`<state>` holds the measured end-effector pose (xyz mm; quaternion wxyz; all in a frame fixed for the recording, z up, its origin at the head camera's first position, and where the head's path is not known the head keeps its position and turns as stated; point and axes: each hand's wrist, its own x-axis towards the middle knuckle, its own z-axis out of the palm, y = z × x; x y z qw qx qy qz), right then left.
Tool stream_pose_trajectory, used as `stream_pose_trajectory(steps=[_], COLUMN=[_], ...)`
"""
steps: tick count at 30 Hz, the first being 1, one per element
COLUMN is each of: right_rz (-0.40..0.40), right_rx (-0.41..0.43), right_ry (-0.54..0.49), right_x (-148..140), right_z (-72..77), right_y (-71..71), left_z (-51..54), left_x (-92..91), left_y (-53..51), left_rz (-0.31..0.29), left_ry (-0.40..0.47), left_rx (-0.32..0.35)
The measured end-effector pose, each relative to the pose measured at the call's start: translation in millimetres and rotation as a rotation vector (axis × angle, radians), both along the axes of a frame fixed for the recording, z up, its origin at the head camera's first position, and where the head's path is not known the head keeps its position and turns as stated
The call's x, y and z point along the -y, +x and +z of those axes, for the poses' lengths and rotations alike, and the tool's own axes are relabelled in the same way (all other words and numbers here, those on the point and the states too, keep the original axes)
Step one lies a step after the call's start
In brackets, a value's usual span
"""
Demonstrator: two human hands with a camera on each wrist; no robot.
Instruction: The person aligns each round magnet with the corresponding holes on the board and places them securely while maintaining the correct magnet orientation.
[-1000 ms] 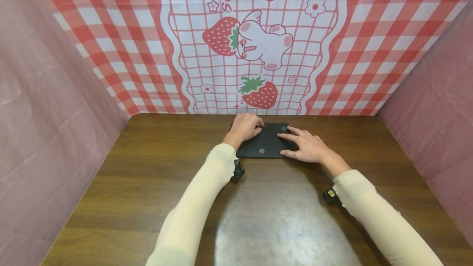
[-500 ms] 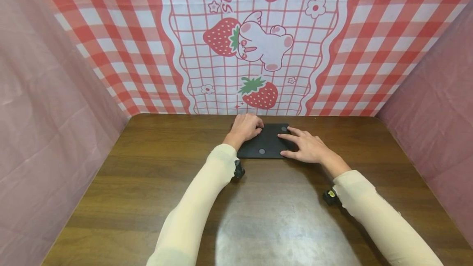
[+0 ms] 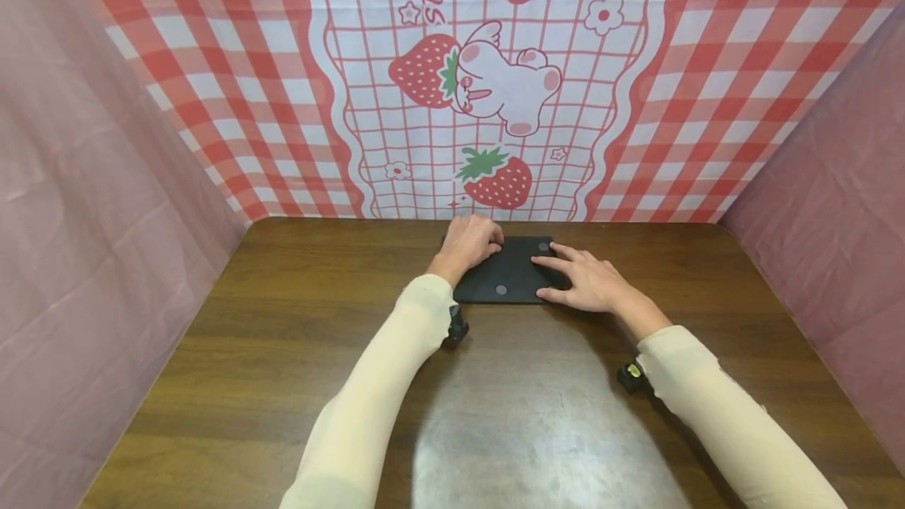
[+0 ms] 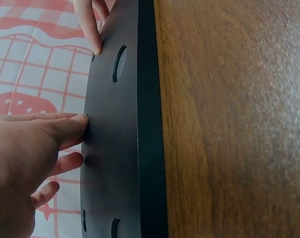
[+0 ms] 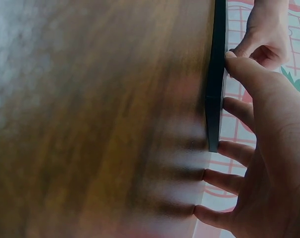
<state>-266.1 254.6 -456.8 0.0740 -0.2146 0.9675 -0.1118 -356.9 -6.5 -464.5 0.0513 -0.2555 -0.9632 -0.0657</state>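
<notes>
A thin black rectangular board (image 3: 514, 269) lies flat near the far edge of the table, with round grey spots in recesses on its upper face. My left hand (image 3: 469, 243) is over its left part, fingers bent, and in the left wrist view the thumb tip (image 4: 82, 119) touches the face. At the board's right end my right hand (image 3: 592, 281) has its fingers spread. Its thumb and some fingertips rest on the board, while other fingers (image 5: 222, 181) reach the table beyond its end, as the right wrist view shows. The board's far left corner is hidden by the left hand.
The brown wooden table (image 3: 318, 352) stretches in front and to both sides. A red and white strawberry-print cloth (image 3: 509, 85) hangs right behind the board. Pink curtains (image 3: 92, 203) close off the left and right sides. Small dark wrist cameras (image 3: 631, 375) sit under the sleeves.
</notes>
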Motion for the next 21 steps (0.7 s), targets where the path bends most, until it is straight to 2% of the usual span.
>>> stream_pose_trajectory(steps=[3, 5, 8, 11, 15, 17, 21], right_rz=[0.0, 0.001, 0.003, 0.003, 0.004, 0.005, 0.002], right_rx=[0.002, 0.003, 0.001, 0.0, 0.0, 0.0, 0.008], right_ry=[0.0, 0.001, 0.001, 0.002, 0.005, 0.004, -0.006], right_x=[0.0, 0.0, 0.2, 0.5, 0.5, 0.3, 0.7], right_z=[0.4, 0.7, 1.1, 1.2, 1.1, 0.9, 1.1], right_y=[0.2, 0.3, 0.3, 0.1, 0.1, 0.0, 0.1], left_z=[-28.9, -31.4, -4.9, -4.7, 2.0, 21.6, 25.8], left_x=[-1.7, -3.2, -3.4, -1.8, -0.6, -0.2, 1.9], left_y=[-28.7, -33.0, -11.0, -8.7, 1.3, 18.8, 25.6], left_rz=[0.004, 0.014, 0.029, 0.016, 0.007, 0.01, 0.003], left_ry=[0.011, -0.001, -0.04, -0.03, -0.014, -0.034, -0.035], left_rx=[-0.004, -0.007, 0.018, 0.03, 0.022, 0.041, 0.062])
